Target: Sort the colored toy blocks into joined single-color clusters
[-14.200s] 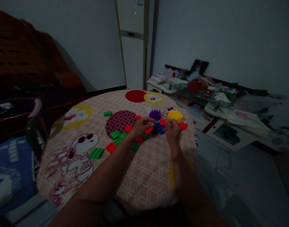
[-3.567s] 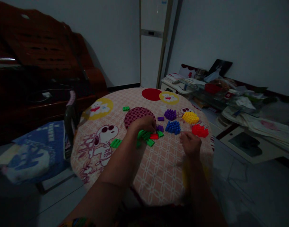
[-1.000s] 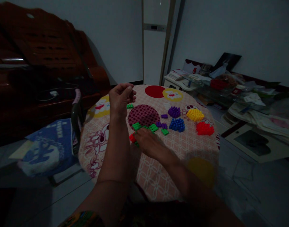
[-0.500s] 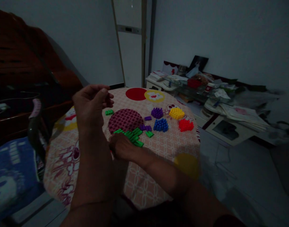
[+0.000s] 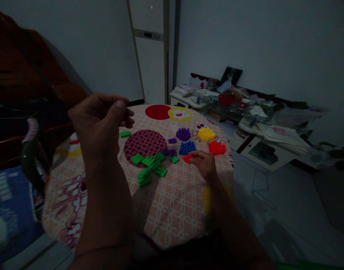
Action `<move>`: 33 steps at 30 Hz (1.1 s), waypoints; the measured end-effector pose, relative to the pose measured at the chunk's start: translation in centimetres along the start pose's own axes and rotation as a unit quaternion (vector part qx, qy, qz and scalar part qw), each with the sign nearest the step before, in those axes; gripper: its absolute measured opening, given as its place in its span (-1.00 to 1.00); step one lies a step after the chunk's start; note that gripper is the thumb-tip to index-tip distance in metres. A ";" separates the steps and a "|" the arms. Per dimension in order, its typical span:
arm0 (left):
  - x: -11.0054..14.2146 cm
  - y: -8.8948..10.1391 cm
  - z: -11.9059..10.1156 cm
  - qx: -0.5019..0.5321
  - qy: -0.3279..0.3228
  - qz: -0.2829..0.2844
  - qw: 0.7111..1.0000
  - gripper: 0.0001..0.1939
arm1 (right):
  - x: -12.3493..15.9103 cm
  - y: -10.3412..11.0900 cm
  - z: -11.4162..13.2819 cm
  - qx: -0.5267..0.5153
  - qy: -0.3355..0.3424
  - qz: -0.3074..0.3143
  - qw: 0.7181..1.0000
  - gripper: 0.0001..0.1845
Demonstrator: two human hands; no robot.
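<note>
My right hand [image 5: 205, 164] pinches a small red plastic block [image 5: 186, 159] above the tablecloth, just in front of the blue block cluster [image 5: 187, 147]. My left hand [image 5: 100, 118] is raised over the left side of the table, thumb against curled fingers; anything in them is hidden. Loose green blocks [image 5: 149, 161] lie across the front of the dark red circle, and a few more green blocks [image 5: 125, 134] sit behind the left wrist. Purple blocks [image 5: 169, 152] lie beside the green ones. Purple [image 5: 183, 134], yellow [image 5: 206, 134] and red [image 5: 217, 148] clusters stand grouped at the right.
The round table has a patterned tablecloth [image 5: 169, 213]. To the left are a wooden bench [image 5: 26, 63] and a chair with a blue cover [image 5: 11, 210]. A cluttered low cabinet [image 5: 267, 150] with papers stands at the right, and a tall white unit [image 5: 152, 63] behind.
My right hand has moved right, from the green blocks to near the blue cluster, with a red block now visible in it. My left hand stays raised, and the view has shifted slightly.
</note>
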State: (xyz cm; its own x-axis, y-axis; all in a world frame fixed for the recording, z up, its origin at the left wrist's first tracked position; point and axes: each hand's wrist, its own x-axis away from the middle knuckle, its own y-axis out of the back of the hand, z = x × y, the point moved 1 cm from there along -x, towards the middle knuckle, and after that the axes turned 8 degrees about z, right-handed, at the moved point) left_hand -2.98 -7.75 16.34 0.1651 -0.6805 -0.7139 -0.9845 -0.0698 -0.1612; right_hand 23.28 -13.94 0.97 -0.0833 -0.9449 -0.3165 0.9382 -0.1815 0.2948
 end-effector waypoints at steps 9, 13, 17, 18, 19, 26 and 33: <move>0.7 -1.0 -0.8 -0.017 -0.006 0.034 0.999 -0.92 | 2.1 10.5 -7.7 0.056 -0.053 -0.239 0.968 -0.67; 0.7 -0.9 -0.9 -0.031 -0.014 0.034 0.999 -0.92 | 1.8 11.4 -7.8 0.155 -0.037 -0.236 0.959 -0.71; 0.8 -0.9 -1.1 -0.034 -0.017 0.026 0.999 -0.93 | 1.2 11.8 -7.7 0.192 -0.036 -0.241 0.951 -0.72; 0.8 -1.0 -1.1 -0.033 -0.018 0.027 0.999 -0.93 | 1.0 11.9 -7.8 0.187 -0.041 -0.246 0.950 -0.71; 0.8 -1.0 -1.2 -0.032 -0.018 0.029 0.999 -0.93 | 0.8 12.0 -7.9 0.184 -0.046 -0.250 0.949 -0.70; 0.9 -1.2 -1.3 -0.029 -0.017 0.035 0.999 -0.93 | 0.0 12.3 -8.9 0.215 -0.034 -0.262 0.940 -0.63; 0.8 -1.1 -1.3 -0.028 -0.028 0.048 0.998 -0.96 | 0.6 11.4 -8.3 0.252 -0.045 -0.311 0.915 -0.67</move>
State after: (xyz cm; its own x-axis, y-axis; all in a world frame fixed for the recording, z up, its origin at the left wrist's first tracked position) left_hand -1.88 -9.20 16.85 0.0714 -0.6447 -0.7611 -0.9974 -0.0485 -0.0525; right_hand 36.71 -14.34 -3.32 -0.5966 -0.6311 -0.4958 0.4284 -0.7728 0.4682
